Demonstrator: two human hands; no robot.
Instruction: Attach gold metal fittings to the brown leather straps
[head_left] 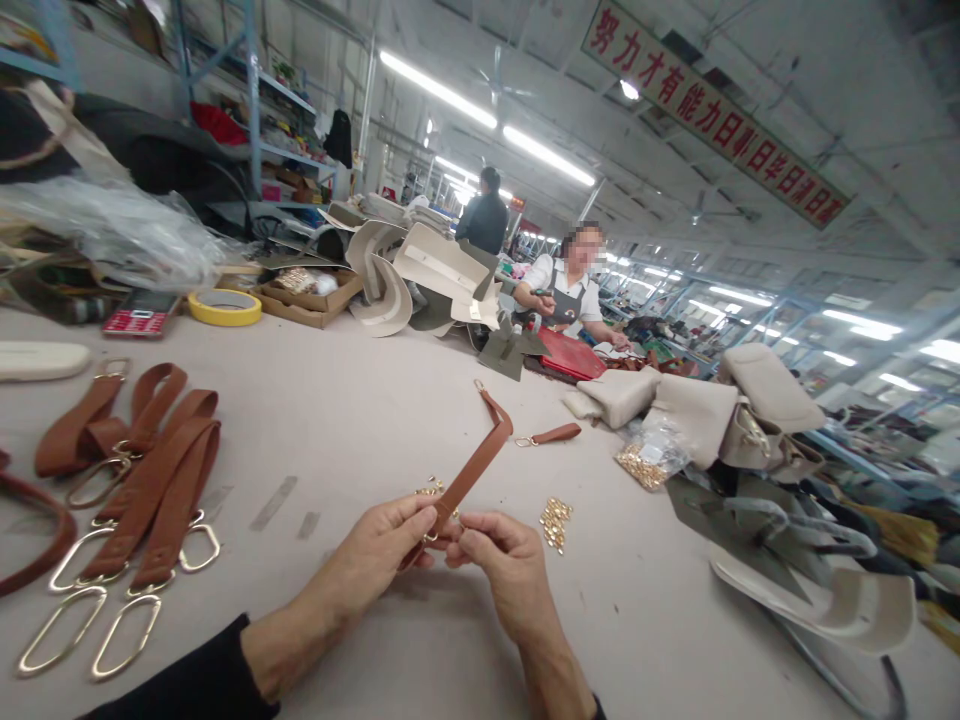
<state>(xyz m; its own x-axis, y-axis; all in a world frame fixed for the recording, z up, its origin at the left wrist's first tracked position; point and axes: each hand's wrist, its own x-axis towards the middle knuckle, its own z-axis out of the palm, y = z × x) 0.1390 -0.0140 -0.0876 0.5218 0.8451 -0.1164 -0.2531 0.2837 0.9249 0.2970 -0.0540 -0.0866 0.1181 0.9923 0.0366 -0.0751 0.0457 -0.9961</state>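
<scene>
A brown leather strap runs from my fingers up and away across the table, with a metal clasp at its far end. My left hand is closed on the strap's near end. Beside it, my right hand pinches at the same end, near a small gold fitting; what exactly its fingertips hold is too small to tell. Small gold pieces lie right of my hands, and more gold pieces sit just behind them. A short brown strap with a clasp rests beyond.
Finished-looking brown straps with gold rings lie at the left. Yellow tape and a cardboard box stand behind. Beige bags, a bag of gold pieces and curved panels are at the right. A person works across the table.
</scene>
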